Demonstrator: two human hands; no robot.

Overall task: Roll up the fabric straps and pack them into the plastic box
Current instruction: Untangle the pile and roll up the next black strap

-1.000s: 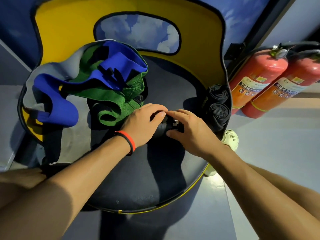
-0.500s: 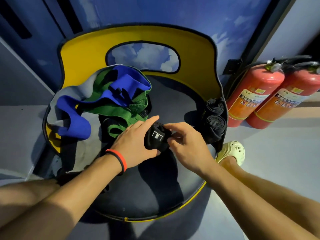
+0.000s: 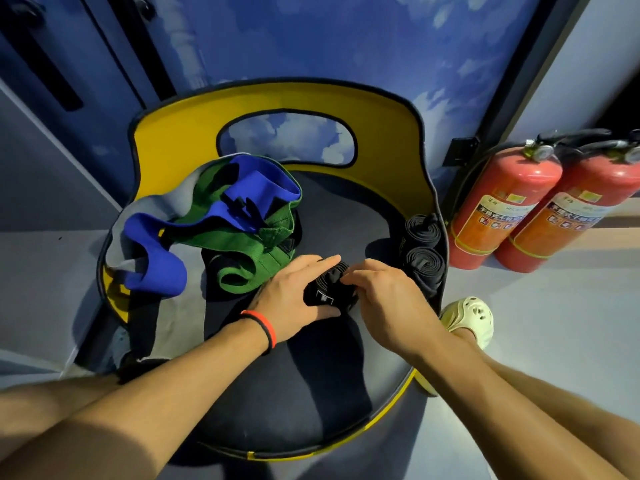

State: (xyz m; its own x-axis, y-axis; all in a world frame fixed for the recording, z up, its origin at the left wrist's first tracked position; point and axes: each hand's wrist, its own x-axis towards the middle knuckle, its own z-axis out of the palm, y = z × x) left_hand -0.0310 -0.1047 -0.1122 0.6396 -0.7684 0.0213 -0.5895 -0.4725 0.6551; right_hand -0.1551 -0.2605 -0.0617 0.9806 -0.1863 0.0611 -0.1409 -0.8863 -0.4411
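Your left hand (image 3: pixel 291 292): grip curled round black strap roll (image 3: pixel 325 294), thumb along its 6 o'clock side, index over top. Your right hand (image 3: pixel 384 296): grip pinching roll's 2 o'clock edge. Roll: tight woven cylinder with small white tag, mid round dark padded seat (image 3: pixel 294 403). Seat's 3 o'clock, against yellow rim: two finished black rolls (image 3: pixel 425 233), spiral ends showing, touching. 10 o'clock: green strap (image 3: pixel 249 247) and blue strap (image 3: pixel 152 261), limp, tangled.
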